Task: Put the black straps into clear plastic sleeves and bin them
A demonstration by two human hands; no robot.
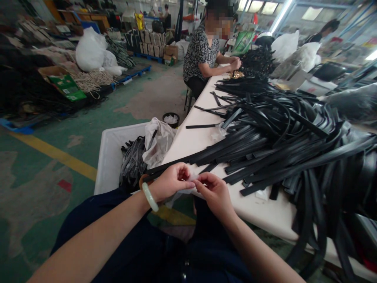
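Note:
Close to the table's near edge, my left hand (169,182) and my right hand (214,193) meet fingertip to fingertip. Both pinch a small, thin, whitish piece that looks like clear plastic film (193,175); its exact kind is blurred. A pale green bangle (150,197) circles my left wrist. Long flat black straps (200,155) lie on the white table (188,137) just beyond my hands. One strap's end passes behind my left hand, beside an orange-brown ring-shaped thing (142,180) that is partly hidden.
Left of the table stands a white bin (110,151) holding black strips and a whitish plastic bag (159,135). A large heap of black straps (273,114) covers the right side and hangs over the edge. A co-worker (203,51) sits at the table's far end. A small black bucket (171,122) stands on the floor.

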